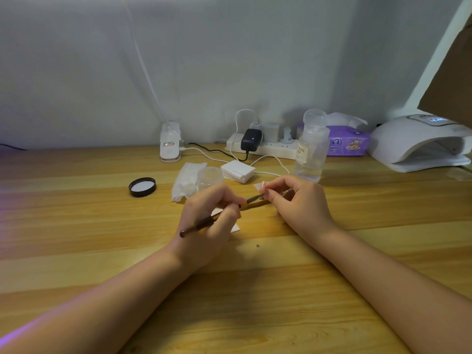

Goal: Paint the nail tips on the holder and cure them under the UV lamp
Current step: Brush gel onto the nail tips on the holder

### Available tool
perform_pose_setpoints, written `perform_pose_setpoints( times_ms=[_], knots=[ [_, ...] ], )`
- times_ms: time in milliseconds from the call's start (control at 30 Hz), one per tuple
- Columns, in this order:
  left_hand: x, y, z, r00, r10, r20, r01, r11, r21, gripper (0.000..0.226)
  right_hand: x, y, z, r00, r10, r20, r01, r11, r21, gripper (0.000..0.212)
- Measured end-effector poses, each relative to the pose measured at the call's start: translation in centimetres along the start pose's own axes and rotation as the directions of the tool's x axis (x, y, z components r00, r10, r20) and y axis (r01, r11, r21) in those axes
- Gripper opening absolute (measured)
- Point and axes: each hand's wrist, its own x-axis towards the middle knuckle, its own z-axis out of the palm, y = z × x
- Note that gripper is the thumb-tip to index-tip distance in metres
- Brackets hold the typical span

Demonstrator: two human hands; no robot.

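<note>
Two hands at work above a wooden bench (76,251). Left hand (209,221), grip clenched round a dark brush (201,224), long axis slanting from lower left up to upper right, bristle end (252,199) pointing at a pale nail tip (261,186). Right hand (298,203), grip pinching the nail tip's holder (287,192), mostly hidden by curled fingers, its shape hard to make out. Behind, near the wall: white curing lamp (413,144), far right, partly cut off by a brown board (452,80); clear bottle (310,149); purple tissue pack (350,143); power strip (270,146); stacked white pads (238,171); black lid (142,186). White sheet (236,228) under the left hand, largely covered.
</note>
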Motion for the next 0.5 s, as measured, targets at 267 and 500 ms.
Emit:
perform_pose_setpoints(
  times_ms=[267, 500],
  knots=[
    [0.15, 0.15, 0.18, 0.999, 0.017, -0.028, -0.017, 1.0, 0.004, 0.017, -0.04, 0.03, 0.16, 1.0, -0.016, -0.002, 0.016, 0.999, 0.03, 0.005],
    [0.05, -0.08, 0.03, 1.0, -0.009, -0.006, 0.009, 0.999, -0.043, 0.019, -0.07, -0.11, -0.04, 0.999, -0.04, 0.003, 0.04, 0.999, 0.012, 0.019]
  ],
)
